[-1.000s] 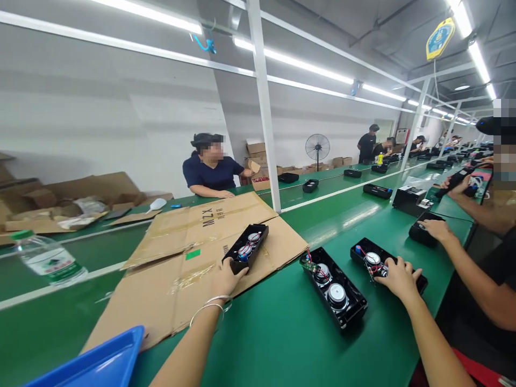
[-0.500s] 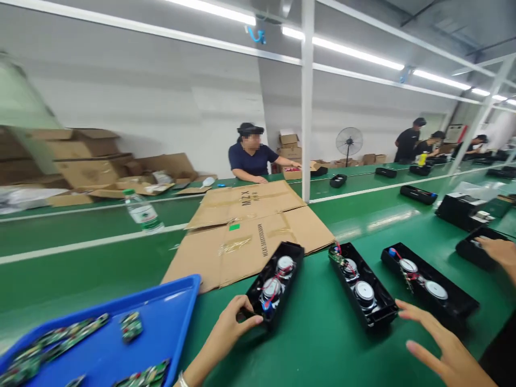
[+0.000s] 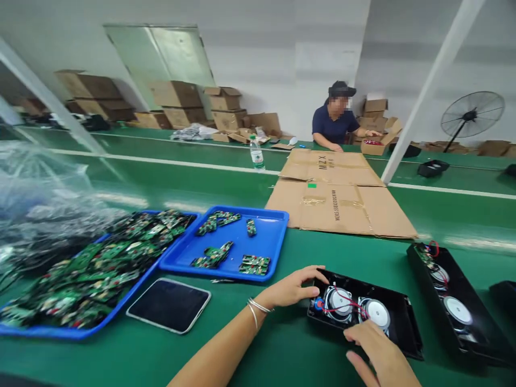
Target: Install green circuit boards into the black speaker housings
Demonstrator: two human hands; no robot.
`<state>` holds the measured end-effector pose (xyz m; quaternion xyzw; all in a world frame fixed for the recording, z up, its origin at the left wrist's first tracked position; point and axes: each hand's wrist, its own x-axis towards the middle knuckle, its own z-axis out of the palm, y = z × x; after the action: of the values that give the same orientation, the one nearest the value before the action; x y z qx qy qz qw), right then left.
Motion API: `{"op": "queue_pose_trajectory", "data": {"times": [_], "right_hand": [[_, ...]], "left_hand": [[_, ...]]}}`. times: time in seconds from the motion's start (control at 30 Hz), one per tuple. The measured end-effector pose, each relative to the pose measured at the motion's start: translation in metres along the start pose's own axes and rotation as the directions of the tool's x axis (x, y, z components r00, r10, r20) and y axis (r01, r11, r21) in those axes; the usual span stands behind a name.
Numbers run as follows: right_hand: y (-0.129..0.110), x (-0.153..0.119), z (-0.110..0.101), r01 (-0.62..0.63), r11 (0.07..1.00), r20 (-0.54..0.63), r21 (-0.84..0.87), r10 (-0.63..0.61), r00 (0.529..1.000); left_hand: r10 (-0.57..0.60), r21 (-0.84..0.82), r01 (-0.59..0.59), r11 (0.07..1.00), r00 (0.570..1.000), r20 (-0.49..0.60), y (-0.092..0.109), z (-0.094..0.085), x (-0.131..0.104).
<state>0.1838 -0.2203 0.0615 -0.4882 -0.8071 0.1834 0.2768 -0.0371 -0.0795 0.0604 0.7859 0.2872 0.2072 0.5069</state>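
Glossy blue plastic tray (image 3: 237,242); matt brown cardboard sheet (image 3: 322,207); glossy green tabletop (image 3: 226,336).

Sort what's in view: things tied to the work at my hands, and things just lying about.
Apparently in the work:
open black housing, left hand on its end, right hand over its edge
second housing, to its right
circuit boards in the blue tray

Probably just lying about:
phone or tablet
water bottle
flattened cardboard
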Motion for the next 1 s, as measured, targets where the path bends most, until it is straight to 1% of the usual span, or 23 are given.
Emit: {"op": "queue_pose_trajectory", "data": {"times": [0.03, 0.07, 0.13, 0.2, 0.3, 0.37, 0.47, 0.53, 0.6, 0.63, 0.67, 0.7, 0.73, 0.77, 0.8, 0.83, 0.87, 0.9, 0.93, 1.0], "right_hand": [[0.001, 0.005, 0.002, 0.025, 0.999, -0.007, -0.041, -0.026, 1.0], [0.002, 0.009, 0.004, 0.045, 0.997, -0.013, -0.069, -0.046, 0.999], [0.004, 0.016, 0.004, 0.063, 0.994, -0.007, -0.088, -0.064, 0.998], [0.004, 0.021, 0.002, 0.068, 0.989, -0.011, -0.13, -0.07, 0.997], [0.003, 0.029, 0.0, 0.083, 0.973, -0.035, -0.214, -0.092, 0.995], [0.002, 0.034, 0.0, 0.095, 0.972, -0.043, -0.214, -0.106, 0.993], [-0.002, 0.04, 0.002, 0.07, 0.991, -0.075, -0.111, -0.078, 0.994], [-0.006, 0.044, 0.003, -0.015, 0.999, -0.127, 0.038, 0.02, 0.992], [-0.011, 0.049, 0.004, -0.121, 0.96, -0.167, 0.252, 0.166, 0.972], [-0.013, 0.051, 0.004, -0.163, 0.914, -0.177, 0.373, 0.242, 0.954], [-0.016, 0.054, 0.005, -0.184, 0.853, -0.182, 0.489, 0.306, 0.935], [-0.018, 0.057, 0.006, -0.182, 0.787, -0.189, 0.59, 0.354, 0.916], [-0.019, 0.059, 0.007, -0.167, 0.723, -0.198, 0.67, 0.391, 0.899], [-0.02, 0.062, 0.008, -0.148, 0.671, -0.209, 0.726, 0.42, 0.883], [-0.021, 0.064, 0.01, -0.133, 0.636, -0.222, 0.76, 0.446, 0.867], [-0.021, 0.065, 0.011, -0.122, 0.617, -0.234, 0.777, 0.464, 0.854], [-0.02, 0.066, 0.012, -0.117, 0.609, -0.246, 0.785, 0.479, 0.843], [-0.019, 0.066, 0.013, -0.117, 0.609, -0.255, 0.784, 0.488, 0.835], [-0.017, 0.066, 0.014, -0.118, 0.616, -0.262, 0.779, 0.491, 0.831], [-0.011, 0.066, 0.015, -0.134, 0.634, -0.269, 0.761, 0.498, 0.824]], "left_hand": [[-0.021, 0.044, 0.023, 0.999, 0.998, -0.051, -0.001, -0.005, -0.005], [-0.056, 0.112, 0.07, 0.991, 0.99, -0.129, -0.002, -0.012, -0.01], [-0.119, 0.268, 0.206, 0.941, 0.944, -0.306, -0.009, -0.032, -0.022], [-0.153, 0.362, 0.316, 0.877, 0.898, -0.414, -0.021, -0.055, -0.035], [-0.213, 0.416, 0.449, 0.791, 0.839, -0.501, -0.043, -0.084, -0.053], [-0.246, 0.432, 0.51, 0.744, 0.81, -0.532, -0.054, -0.097, -0.061], [-0.256, 0.446, 0.539, 0.714, 0.795, -0.55, -0.059, -0.107, -0.065], [-0.237, 0.453, 0.534, 0.714, 0.793, -0.561, -0.053, -0.109, -0.064], [-0.201, 0.462, 0.519, 0.719, 0.791, -0.577, -0.039, -0.107, -0.061], [-0.181, 0.456, 0.502, 0.735, 0.793, -0.581, -0.03, -0.103, -0.059], [-0.169, 0.427, 0.476, 0.769, 0.795, -0.582, -0.02, -0.098, -0.056], [-0.166, 0.381, 0.437, 0.815, 0.806, -0.568, -0.009, -0.09, -0.052], [-0.187, 0.23, 0.36, 0.904, 0.819, -0.543, 0.001, -0.08, -0.048], [-0.229, 0.025, 0.279, 0.96, 0.832, -0.505, 0.01, -0.068, -0.044], [-0.267, -0.176, 0.211, 0.962, 0.87, -0.415, 0.018, -0.054, -0.039], [-0.29, -0.342, 0.175, 0.923, 0.901, -0.323, 0.025, -0.041, -0.034], [-0.311, -0.464, 0.17, 0.869, 0.918, -0.247, 0.029, -0.028, -0.029], [-0.331, -0.553, 0.182, 0.813, 0.926, -0.182, 0.032, -0.017, -0.025], [-0.347, -0.616, 0.203, 0.761, 0.93, -0.123, 0.033, -0.007, -0.022], [-0.371, -0.695, 0.247, 0.675, 0.928, -0.031, 0.033, 0.005, -0.018]]}}
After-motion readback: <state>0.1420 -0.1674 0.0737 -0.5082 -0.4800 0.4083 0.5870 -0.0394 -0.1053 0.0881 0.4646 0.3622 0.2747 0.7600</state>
